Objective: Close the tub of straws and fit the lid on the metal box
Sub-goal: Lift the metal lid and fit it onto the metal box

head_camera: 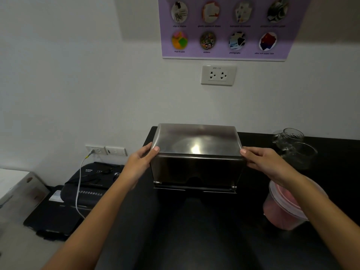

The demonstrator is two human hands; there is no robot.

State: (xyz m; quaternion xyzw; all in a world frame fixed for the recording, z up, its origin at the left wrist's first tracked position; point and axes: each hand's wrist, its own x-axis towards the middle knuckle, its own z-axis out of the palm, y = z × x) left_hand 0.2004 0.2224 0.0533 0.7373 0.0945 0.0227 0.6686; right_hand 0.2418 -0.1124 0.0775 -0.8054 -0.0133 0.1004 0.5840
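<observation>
A shiny metal lid (196, 140) sits over the dark metal box (194, 172) at the back of the black counter (194, 230). My left hand (143, 160) grips the lid's left edge, thumb on top. My right hand (263, 160) grips its right edge the same way. To the right, partly hidden under my right forearm, stands a clear plastic tub of pink straws (282, 209) with its lid on top.
Two clear glass jugs (292, 145) stand at the back right of the counter. A black paper shredder (87, 184) with a grey cable sits lower on the left. The white wall carries a socket (218, 75) and a purple poster (226, 26).
</observation>
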